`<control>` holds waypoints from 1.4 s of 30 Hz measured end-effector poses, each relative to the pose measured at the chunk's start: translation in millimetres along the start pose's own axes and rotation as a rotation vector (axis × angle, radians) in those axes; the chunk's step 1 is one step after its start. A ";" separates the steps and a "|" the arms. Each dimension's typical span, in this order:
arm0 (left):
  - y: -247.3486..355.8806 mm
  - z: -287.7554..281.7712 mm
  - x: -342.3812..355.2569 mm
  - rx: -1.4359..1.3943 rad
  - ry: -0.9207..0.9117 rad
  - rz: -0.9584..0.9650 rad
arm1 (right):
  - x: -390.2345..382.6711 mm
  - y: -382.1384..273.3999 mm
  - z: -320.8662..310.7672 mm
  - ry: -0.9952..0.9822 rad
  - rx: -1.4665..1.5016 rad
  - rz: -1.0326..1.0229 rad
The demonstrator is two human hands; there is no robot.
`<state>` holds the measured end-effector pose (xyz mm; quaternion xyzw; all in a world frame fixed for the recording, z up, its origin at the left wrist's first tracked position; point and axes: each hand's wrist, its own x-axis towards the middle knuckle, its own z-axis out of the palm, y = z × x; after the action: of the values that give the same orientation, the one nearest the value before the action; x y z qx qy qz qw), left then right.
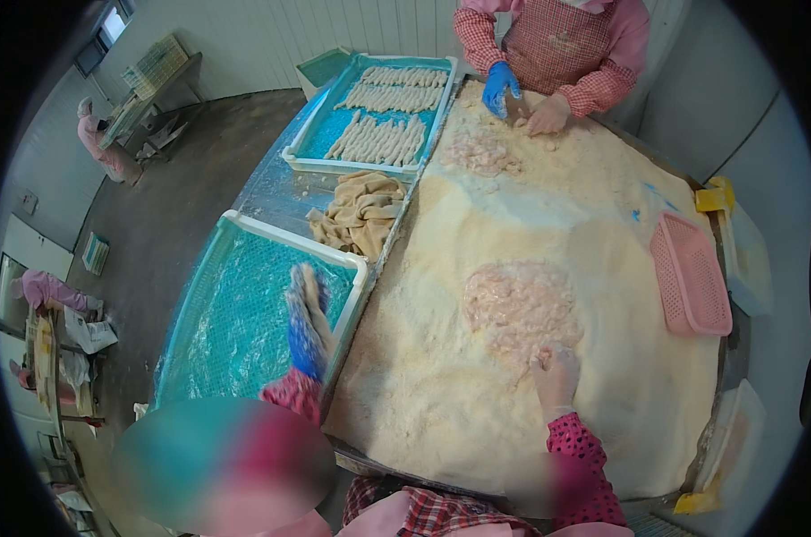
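My left hand (pixel 303 336), in a blue glove dusted with crumbs, is over the near tray (pixel 235 300), a white-rimmed one lined with teal mesh under clear film. Along its fingers runs a long pale crumb-coated strip (pixel 315 297), which it appears to hold. On the crumb-covered table, my right hand (pixel 557 374), in a thin translucent glove, has its fingers pinched together at the near edge of a pile of raw pinkish meat pieces (pixel 522 304). A bit of the meat seems to be between the fingertips. Pale breadcrumbs (pixel 423 358) surround the pile.
A crumpled tan cloth (pixel 360 213) lies between the near tray and a far tray (pixel 291 161) with rows of coated strips (pixel 378 140). Opposite, a co-worker's gloved hands (pixel 523 103) are by another meat pile (pixel 481 152). A pink basket (pixel 692 277) stands at the right edge.
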<state>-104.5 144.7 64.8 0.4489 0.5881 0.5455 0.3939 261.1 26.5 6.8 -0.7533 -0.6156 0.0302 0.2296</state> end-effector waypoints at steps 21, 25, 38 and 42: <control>-40.9 93.2 -198.6 0.462 -0.958 0.402 | -25.5 -34.8 14.9 -0.048 0.105 0.186; -67.0 108.7 -217.5 0.562 -0.856 0.430 | -33.0 2.1 -11.6 0.009 0.443 0.466; -55.7 58.3 -162.2 0.184 -0.520 -0.018 | -79.8 4.1 -59.1 -0.272 0.181 -0.157; -14.5 74.0 -148.1 0.437 -0.861 0.491 | -96.2 -12.2 -46.9 -0.512 0.185 -0.382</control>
<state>7.1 24.2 39.4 0.8275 0.3511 0.2532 0.3576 242.2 -76.9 30.5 -0.5680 -0.7782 0.2305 0.1364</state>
